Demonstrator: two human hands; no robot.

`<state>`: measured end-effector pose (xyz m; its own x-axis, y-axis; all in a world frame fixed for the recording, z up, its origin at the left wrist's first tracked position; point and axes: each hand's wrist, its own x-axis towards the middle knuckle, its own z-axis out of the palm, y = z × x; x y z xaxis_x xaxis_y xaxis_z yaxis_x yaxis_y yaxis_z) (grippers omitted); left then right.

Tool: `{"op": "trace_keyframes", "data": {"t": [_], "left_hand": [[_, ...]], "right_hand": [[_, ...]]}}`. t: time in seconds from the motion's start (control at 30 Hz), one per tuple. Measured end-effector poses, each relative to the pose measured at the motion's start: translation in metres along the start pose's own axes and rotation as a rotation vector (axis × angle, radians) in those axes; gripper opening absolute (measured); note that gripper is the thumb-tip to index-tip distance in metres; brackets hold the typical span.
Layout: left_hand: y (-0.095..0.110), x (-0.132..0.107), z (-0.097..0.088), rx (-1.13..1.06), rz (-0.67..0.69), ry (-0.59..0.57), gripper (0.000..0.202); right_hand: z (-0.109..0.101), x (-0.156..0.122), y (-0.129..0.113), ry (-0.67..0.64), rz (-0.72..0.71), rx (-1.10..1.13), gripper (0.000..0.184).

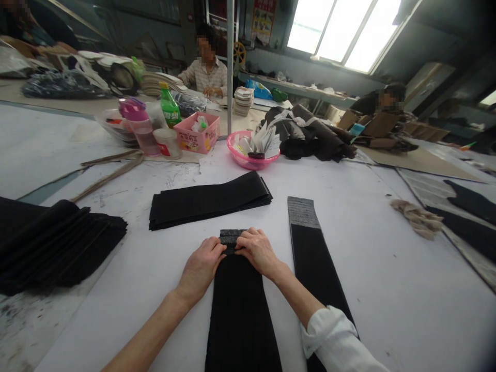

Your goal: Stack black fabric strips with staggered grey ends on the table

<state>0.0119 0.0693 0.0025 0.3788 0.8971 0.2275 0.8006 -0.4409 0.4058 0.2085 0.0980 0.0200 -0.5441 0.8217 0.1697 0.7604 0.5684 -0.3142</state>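
"Is the grip closed on anything?"

"Yes: left hand (pixel 202 262) and right hand (pixel 259 250) both pinch the black strip (pixel 242 315) near its grey end."

"Where's that strip?"

"On the white surface (pixel 395 294), stretching away from the wearer."

"And around it?"

"A second grey-ended strip (pixel 315 263) to the right, a black stack (pixel 209 201) beyond, a pink basin (pixel 250 163) farther back."

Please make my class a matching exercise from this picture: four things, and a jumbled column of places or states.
1. green bottle
2. pink basin
3. central black strip
4. crumpled beige cloth

A. lies to the right of the strips
B. has its far end between the left hand and right hand
C. stands left of the pink box
D. holds white papers

Pairs: 1-C, 2-D, 3-B, 4-A
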Motion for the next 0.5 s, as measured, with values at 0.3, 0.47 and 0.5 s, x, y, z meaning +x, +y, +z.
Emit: {"op": "trace_keyframes", "data": {"t": [0.3, 0.47, 0.5], "left_hand": [[-0.0005, -0.0055, 0.0095, 0.164, 0.108, 0.075, 0.014], [0.0009, -0.005, 0.0084, 0.21, 0.148, 0.087, 0.014], [0.0006, -0.0052, 0.0084, 0.215, 0.151, 0.091, 0.014]], "right_hand": [[0.0057, -0.005, -0.0003, 0.033, -0.057, -0.079, 0.013], [0.0067, -0.0066, 0.0003, 0.056, -0.061, -0.044, 0.014], [0.0074, -0.0071, 0.0008, 0.059, -0.066, -0.042, 0.014]]}}
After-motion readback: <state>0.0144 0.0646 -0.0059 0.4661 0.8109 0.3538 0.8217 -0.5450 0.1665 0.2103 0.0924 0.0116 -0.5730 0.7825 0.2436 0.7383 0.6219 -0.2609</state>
